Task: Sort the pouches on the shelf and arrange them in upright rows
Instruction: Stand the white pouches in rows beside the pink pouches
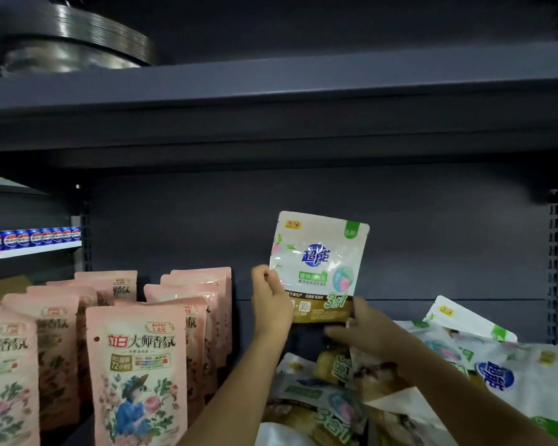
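Between both hands [271,300] — "3合1" pouch [318,262]

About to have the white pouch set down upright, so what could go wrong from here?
1. The white pouch, held up by the left hand and right hand, may not stand if lowered onto the loose heap below.
2. Lowering the arms could knock the upright pink pouches alongside.
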